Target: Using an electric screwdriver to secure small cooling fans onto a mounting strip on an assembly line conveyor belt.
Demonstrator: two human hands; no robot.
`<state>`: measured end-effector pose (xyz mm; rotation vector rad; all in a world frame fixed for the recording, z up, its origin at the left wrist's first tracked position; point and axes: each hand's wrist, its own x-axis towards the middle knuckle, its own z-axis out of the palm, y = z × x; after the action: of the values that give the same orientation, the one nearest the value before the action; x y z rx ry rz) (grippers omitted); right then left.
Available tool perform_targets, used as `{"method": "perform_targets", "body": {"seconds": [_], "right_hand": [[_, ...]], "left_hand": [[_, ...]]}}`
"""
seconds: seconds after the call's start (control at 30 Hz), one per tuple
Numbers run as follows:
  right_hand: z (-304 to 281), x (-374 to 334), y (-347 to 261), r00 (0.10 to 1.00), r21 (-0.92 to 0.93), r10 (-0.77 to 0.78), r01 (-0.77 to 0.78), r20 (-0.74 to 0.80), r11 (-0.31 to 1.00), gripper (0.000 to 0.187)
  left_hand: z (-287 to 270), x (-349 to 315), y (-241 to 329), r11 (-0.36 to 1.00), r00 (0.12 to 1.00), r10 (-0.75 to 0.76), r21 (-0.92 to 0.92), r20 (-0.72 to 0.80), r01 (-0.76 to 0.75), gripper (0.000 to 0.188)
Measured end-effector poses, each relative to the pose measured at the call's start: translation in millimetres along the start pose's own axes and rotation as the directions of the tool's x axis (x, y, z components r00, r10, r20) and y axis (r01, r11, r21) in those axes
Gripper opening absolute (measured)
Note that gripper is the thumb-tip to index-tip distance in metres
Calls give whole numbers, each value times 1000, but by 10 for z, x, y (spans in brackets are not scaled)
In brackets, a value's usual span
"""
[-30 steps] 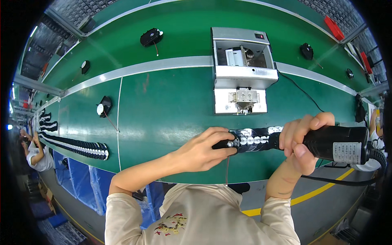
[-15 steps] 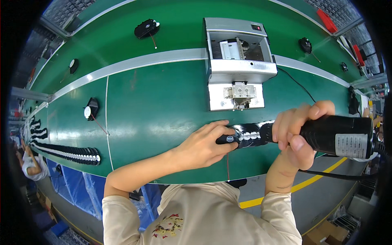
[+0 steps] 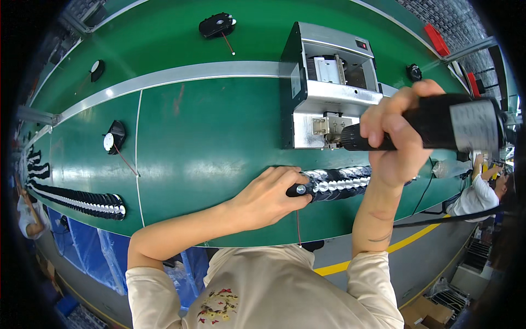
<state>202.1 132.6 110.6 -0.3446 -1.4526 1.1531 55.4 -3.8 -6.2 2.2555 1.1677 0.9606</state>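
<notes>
the machine [image 3: 335, 91] looks shiny metal; the handheld tool [image 3: 435, 125], plastic, partly ribbed; the worktop [image 3: 219, 131], smooth and glossy; the shirt [image 3: 290, 285], satiny cloth

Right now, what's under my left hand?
Between the fingers and thumb of your left hand, part of a black unit shows, at the left end of a black-and-silver row. Whatever lies beneath the palm is covered.

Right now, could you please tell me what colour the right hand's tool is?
The tool is black with a whitish label, as the head view shows.
</notes>
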Motion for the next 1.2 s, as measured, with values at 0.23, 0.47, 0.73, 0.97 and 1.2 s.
{"method": "perform_targets", "body": {"seconds": [0.23, 0.47, 0.73, 0.97, 1.2], "right_hand": [[49, -99, 12, 1000, 74, 11, -9, -24, 997, 45], [124, -537, -152, 996, 78, 88, -91, 34, 993, 45], [126, -698, -59, 971, 151, 231, -237, 54, 960, 44], [121, -731, -59, 951, 72, 224, -244, 215, 967, 40], [88, -658, -104, 963, 125, 184, -211, 195, 969, 47]], "left_hand": [[-2, -26, -13, 999, 997, 43, 10, -59, -42, 21], [48, -79, -64, 998, 996, 54, 35, -66, -52, 25], [21, -62, -50, 998, 996, 59, 40, -68, -57, 25], [29, -68, -52, 999, 996, 43, 24, -81, -41, 25], [22, -74, -44, 999, 996, 45, 25, -80, -43, 25]]}}
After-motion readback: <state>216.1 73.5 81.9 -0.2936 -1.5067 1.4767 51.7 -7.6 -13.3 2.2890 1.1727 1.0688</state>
